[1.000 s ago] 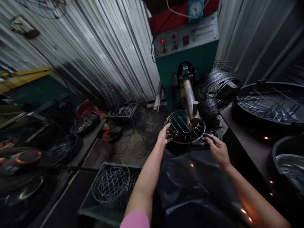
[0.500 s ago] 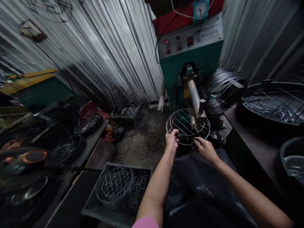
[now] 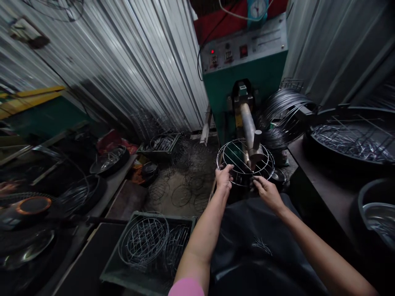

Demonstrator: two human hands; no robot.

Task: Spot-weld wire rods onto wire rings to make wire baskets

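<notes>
A round wire rack (image 3: 237,151) with parallel cross wires lies under the metal arm (image 3: 248,119) of a green spot welding machine (image 3: 222,88). My left hand (image 3: 224,177) grips the rack's rim at its near left side, thumb on top. At the near edge, by the electrode tip, my right hand (image 3: 266,191) has thumb and fingers pinched together; whatever is between them is too small to make out. Several short wire pieces (image 3: 262,246) lie on the black apron (image 3: 240,263) over my lap.
A green bin (image 3: 106,274) of wire racks stands at lower left. To the right are a wire coil (image 3: 290,111), a wide black tray (image 3: 311,155) of wire pieces and a black tub (image 3: 358,205). Wire rings (image 3: 182,195) lie on the floor. At far left shows another person's blurred hand (image 3: 9,188).
The view has shifted slightly, moving the surroundings left in the picture. The rack now sits a little further under the electrode, and both hands keep their places at it.
</notes>
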